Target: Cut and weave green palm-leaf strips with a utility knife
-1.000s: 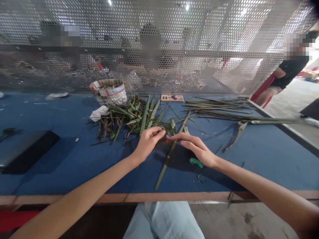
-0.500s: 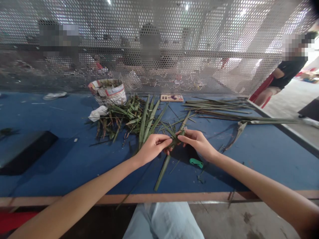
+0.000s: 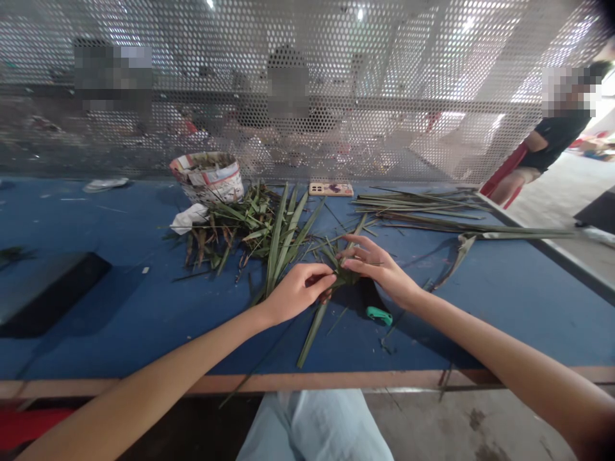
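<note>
Handling the leaf piece (image 3: 344, 278), located left of the green-ended tool (image 3: 379, 315), would best rely on the left hand (image 3: 298, 293) pinched on its left edge, while the right hand (image 3: 387, 272), whose closure cannot be determined, lightly steadies its right side.

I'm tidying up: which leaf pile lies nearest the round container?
The tangled heap, right beside the container; the long straight strips lie farther right, past the phone.
</note>
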